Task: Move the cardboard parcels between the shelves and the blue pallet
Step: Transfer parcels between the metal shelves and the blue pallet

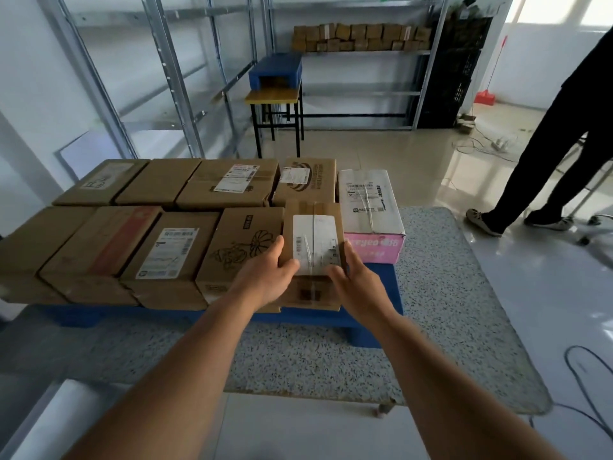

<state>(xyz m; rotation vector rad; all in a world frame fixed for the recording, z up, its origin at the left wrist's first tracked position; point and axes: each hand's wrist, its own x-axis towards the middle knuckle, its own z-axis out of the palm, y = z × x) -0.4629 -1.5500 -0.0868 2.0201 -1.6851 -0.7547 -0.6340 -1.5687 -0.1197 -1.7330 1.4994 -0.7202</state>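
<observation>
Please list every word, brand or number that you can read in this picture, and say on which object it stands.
Pink side of the white-topped box: large white letters, seen upside down, not surely readable.
Box with a flower drawing: small printed mark, too blurred.
Narrow parcel between both hands: barcode label, too small.
Other shipping labels: too small to read.

The scene is lit brightly and evenly by daylight from a window (564,9) at the upper right, which is blown out to white. Glare is reflected on the glossy floor (464,161) below it. Soft shadows are cast under the blue pallet (391,283). The shelf uprights (166,78) are bowed by wide-angle distortion, and slight blur is seen toward the left edge.
</observation>
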